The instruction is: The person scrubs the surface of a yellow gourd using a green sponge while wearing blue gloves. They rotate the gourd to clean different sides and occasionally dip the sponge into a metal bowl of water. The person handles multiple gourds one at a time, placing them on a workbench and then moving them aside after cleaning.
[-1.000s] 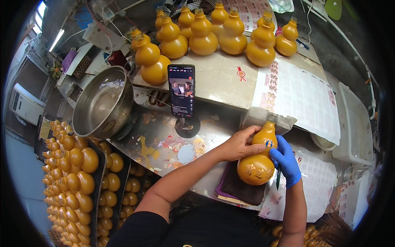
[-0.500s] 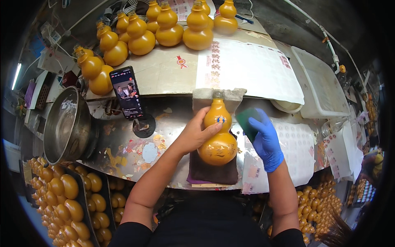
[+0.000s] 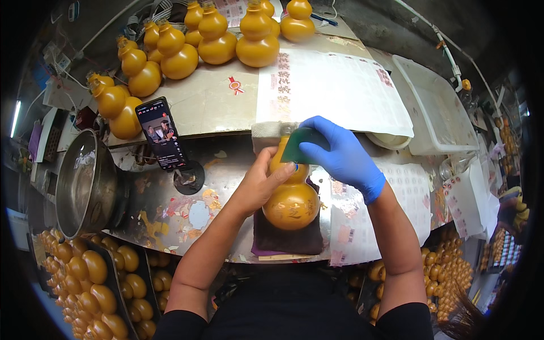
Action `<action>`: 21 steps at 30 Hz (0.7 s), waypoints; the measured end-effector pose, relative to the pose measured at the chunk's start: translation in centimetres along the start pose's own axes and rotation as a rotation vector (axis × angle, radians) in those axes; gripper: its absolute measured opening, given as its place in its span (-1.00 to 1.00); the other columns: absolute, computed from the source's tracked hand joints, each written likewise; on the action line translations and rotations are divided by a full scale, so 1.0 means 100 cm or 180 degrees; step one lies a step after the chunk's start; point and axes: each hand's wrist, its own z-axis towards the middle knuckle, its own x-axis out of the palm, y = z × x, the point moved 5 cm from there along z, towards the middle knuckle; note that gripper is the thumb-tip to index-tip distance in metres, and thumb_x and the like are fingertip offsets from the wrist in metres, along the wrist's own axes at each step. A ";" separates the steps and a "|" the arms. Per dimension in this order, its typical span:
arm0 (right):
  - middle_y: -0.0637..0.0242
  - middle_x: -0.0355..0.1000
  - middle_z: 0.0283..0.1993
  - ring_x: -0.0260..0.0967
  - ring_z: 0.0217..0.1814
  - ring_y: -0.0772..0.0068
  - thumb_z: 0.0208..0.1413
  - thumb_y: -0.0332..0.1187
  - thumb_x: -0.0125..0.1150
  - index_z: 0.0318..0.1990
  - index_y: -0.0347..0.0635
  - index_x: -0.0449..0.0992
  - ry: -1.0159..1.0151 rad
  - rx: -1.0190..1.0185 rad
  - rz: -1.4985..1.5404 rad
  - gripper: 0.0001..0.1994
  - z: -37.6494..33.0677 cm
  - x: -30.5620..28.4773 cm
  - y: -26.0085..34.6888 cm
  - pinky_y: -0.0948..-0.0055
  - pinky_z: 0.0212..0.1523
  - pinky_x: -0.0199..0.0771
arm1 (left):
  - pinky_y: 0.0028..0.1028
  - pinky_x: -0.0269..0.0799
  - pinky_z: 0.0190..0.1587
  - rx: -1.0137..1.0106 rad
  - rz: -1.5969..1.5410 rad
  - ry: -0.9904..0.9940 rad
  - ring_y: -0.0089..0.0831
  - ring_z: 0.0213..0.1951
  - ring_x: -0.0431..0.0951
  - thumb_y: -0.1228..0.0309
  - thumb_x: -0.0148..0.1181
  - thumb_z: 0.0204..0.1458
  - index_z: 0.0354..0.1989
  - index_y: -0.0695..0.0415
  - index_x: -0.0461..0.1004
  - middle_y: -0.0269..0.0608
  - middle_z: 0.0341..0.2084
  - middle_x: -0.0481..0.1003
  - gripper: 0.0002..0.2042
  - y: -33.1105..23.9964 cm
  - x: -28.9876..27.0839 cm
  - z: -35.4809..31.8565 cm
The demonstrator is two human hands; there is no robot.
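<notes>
A yellow gourd-shaped bottle (image 3: 290, 207) lies on a dark folded cloth (image 3: 283, 241), its glass neck toward a pale notched rest (image 3: 266, 135). My bare left hand (image 3: 262, 181) is wrapped round the bottle's upper bulb from the left, thumb on top beside a small blue mark. In a blue glove, my right hand (image 3: 343, 153) grips a green flat scraper-like piece (image 3: 300, 146) and holds it over the upper bulb near the neck, covering part of it. Whether the green piece touches the bottle I cannot tell. Gold characters show on the lower bulb.
Several yellow gourd bottles (image 3: 218, 45) stand on the raised shelf at the back. A phone (image 3: 161, 133) on a stand and a metal bowl (image 3: 85, 184) are at left. Printed sheets (image 3: 334, 93) cover the shelf's right part, beside a white plastic tub (image 3: 436, 107). More bottles fill racks below.
My right hand has moved left with the green piece, from beside the bottle to over its upper bulb. My left hand keeps its hold. The whole view has shifted slightly.
</notes>
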 end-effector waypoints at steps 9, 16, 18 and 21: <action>0.10 0.49 -0.21 0.45 -0.18 0.31 0.08 -0.43 0.19 -0.07 -0.27 0.40 -0.0283 -0.0279 -0.0261 -0.74 0.002 -0.002 0.004 0.40 -0.08 0.45 | -0.44 0.23 0.17 -0.0017 -0.0192 0.0103 -0.41 0.11 0.34 0.15 -0.08 0.25 0.25 0.28 0.08 -0.07 0.05 0.33 -0.46 0.003 0.002 0.000; 0.08 0.51 -0.22 0.50 -0.20 0.33 0.07 -0.37 0.21 -0.08 -0.25 0.41 -0.0440 -0.0002 0.0783 -0.72 -0.017 0.004 -0.001 0.38 -0.13 0.50 | -0.43 0.20 0.20 0.0045 -0.0634 0.0140 -0.38 0.13 0.34 0.25 -0.22 0.20 0.26 0.28 0.08 -0.07 0.06 0.33 -0.50 0.003 0.003 -0.001; 0.18 0.49 -0.20 0.43 -0.15 0.45 0.10 -0.39 0.20 -0.07 -0.28 0.42 -0.0140 0.0149 0.0410 -0.73 -0.011 0.003 -0.001 0.44 -0.05 0.44 | -0.43 0.23 0.18 0.0039 -0.0638 0.0125 -0.37 0.10 0.37 0.23 -0.19 0.19 0.23 0.29 0.11 -0.06 0.04 0.35 -0.50 0.002 0.003 -0.004; 0.20 0.48 -0.19 0.40 -0.15 0.51 0.11 -0.39 0.20 -0.06 -0.30 0.42 0.0039 -0.0009 -0.0168 -0.73 0.001 0.000 -0.001 0.47 -0.02 0.43 | -0.46 0.31 0.09 -0.0034 -0.0470 0.0048 -0.39 0.02 0.42 0.17 -0.05 0.19 0.16 0.31 0.16 -0.06 -0.03 0.38 -0.50 -0.002 0.000 -0.001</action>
